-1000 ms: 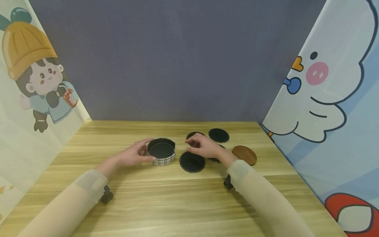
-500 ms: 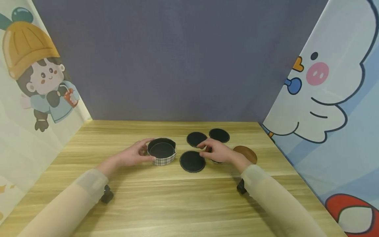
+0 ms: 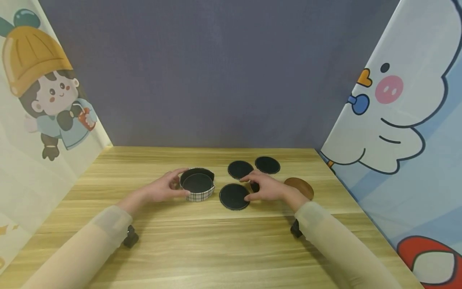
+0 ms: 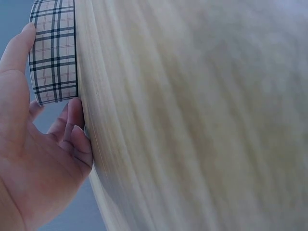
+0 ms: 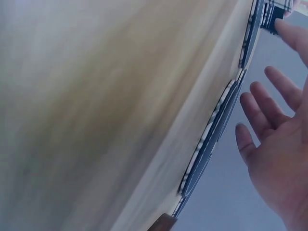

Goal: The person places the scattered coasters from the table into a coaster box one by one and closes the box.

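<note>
Holder (image 3: 200, 196) first: round, tan plaid wall, black inside, opening up. Sits on wood-grain table (image 3: 202, 249), a little left of middle, toward the back. Shows a notch in the wall, right side.

Left hand (image 3: 164, 189): holds it from the left, thumb on near side of the wall, forefinger round the far side. In left wrist view, other fingers curled low, near the tabletop.

Right hand (image 3: 268, 188): holds nothing, thumb and fingers parted in a loose, wide curve. Hovers above partly hidden black disc (image 3: 254, 187); can't tell if single or stacked. From head view, thumb tip overlaps right edge of front black disc (image 3: 233, 196), but apart from the discs in right wrist view.

Behind: rear black disc (image 3: 240, 169) and far-right black disc (image 3: 267, 165), both flat on the table. Checked edges visible from right wrist. Brown oval piece (image 3: 300, 186): lies right of the discs, just behind right wrist.

Also: pale sleeves (image 3: 75, 249), dark grey backdrop (image 3: 216, 80), cartoon prints on side panels, figure in orange hat (image 3: 57, 92) at left, white character (image 3: 400, 114) at right.
</note>
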`<state>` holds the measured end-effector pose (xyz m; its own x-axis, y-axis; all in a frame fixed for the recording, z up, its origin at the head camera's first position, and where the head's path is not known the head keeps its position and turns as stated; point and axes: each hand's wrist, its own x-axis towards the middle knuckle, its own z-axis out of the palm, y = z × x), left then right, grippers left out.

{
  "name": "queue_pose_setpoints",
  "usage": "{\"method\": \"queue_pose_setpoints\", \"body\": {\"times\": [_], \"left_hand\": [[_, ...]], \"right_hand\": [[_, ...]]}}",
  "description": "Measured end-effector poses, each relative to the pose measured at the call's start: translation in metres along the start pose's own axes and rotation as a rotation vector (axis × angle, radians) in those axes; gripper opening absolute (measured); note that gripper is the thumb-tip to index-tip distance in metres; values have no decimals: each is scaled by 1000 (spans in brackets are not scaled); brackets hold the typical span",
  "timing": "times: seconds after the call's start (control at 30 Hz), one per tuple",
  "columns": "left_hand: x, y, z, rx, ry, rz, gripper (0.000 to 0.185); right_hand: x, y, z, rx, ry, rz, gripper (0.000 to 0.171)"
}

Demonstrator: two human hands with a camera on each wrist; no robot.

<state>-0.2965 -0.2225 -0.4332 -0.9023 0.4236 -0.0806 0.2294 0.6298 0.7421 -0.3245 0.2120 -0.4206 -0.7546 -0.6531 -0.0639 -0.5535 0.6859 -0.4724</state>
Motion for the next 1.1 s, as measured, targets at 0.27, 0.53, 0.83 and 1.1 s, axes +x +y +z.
{"method": "queue_pose_setpoints", "body": {"times": [0.27, 0.53, 0.83, 1.1], "left_hand": [[0, 0, -1, 3, 1, 9, 104], [1, -1, 1, 7, 2, 9, 104], [-1, 3, 1, 19, 11, -3, 104], [-1, 3, 0, 33, 11, -1, 104]], "right_hand": [[8, -10, 7, -30, -69, 7, 86], [15, -18, 12, -65, -115, 10, 88], [15, -22, 13, -81, -121, 4, 83], [9, -29, 13, -85, -142, -3, 81]]}}
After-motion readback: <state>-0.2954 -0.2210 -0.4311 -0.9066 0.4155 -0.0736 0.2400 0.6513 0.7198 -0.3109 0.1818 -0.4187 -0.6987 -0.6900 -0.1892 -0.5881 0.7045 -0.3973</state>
